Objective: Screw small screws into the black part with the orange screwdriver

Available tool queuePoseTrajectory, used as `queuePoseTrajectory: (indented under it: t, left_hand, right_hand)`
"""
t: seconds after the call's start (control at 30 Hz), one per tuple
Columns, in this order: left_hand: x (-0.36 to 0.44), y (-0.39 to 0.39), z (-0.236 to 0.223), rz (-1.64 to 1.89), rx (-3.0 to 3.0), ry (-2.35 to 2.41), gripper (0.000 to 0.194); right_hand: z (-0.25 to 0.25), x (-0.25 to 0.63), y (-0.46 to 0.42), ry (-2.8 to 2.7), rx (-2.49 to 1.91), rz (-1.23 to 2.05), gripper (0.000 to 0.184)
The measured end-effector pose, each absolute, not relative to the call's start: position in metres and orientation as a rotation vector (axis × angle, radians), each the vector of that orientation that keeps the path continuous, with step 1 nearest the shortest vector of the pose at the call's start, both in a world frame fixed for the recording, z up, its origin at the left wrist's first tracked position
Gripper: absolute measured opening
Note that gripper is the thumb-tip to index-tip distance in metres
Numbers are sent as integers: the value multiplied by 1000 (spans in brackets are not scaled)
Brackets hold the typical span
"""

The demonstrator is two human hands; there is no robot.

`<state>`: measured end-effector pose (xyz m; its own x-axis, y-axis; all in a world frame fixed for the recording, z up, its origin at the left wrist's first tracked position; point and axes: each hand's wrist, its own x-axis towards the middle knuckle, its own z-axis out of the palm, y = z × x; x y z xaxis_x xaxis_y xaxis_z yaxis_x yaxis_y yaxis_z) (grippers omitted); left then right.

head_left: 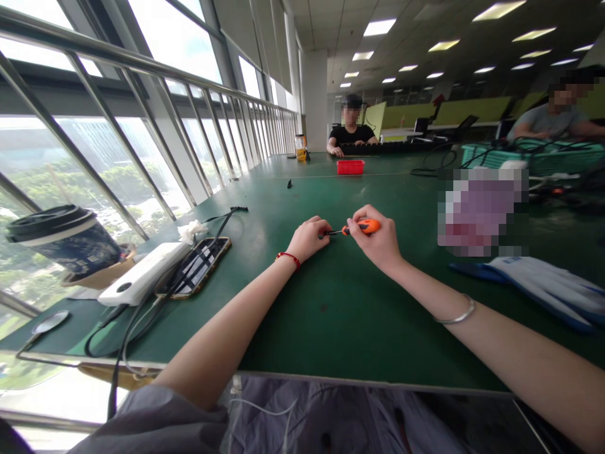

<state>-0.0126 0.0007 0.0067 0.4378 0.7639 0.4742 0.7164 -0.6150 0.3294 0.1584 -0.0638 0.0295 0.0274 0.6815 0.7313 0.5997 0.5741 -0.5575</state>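
My right hand (379, 243) is closed round the handle of an orange and black screwdriver (370, 226), held nearly level above the green table. Its thin shaft points left, toward my left hand (309, 241). There the fingertips are pinched together on a small black piece (323, 236), mostly hidden by the fingers. The screwdriver's tip meets or nearly meets this piece; I cannot tell which.
On the left of the green table (302, 328) are a lidded cup (70, 243), a white power bank (142, 274), a phone (201, 268) and cables. A glove (548, 287) lies right. Farther off are a red tray (350, 167), a small black part (290, 184), a teal basket (562, 161) and two people.
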Motion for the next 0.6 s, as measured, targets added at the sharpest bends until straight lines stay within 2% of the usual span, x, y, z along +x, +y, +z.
queuePoseTrajectory:
  t: [0.1, 0.27, 0.43, 0.6]
  left_hand:
    - [-12, 3, 5, 950, 2566, 1308, 18]
    - [-12, 8, 1, 980, 2503, 1371, 17]
    - [-13, 6, 3, 918, 2465, 1424, 17]
    - [-13, 4, 6, 901, 2452, 1429, 18]
  right_hand:
    - [32, 158, -64, -1579, -1099, 66, 20]
    - [34, 159, -67, -1579, -1170, 25, 26]
    - [38, 161, -69, -1632, -1168, 17, 17]
    - [43, 163, -69, -1607, -1242, -26, 29]
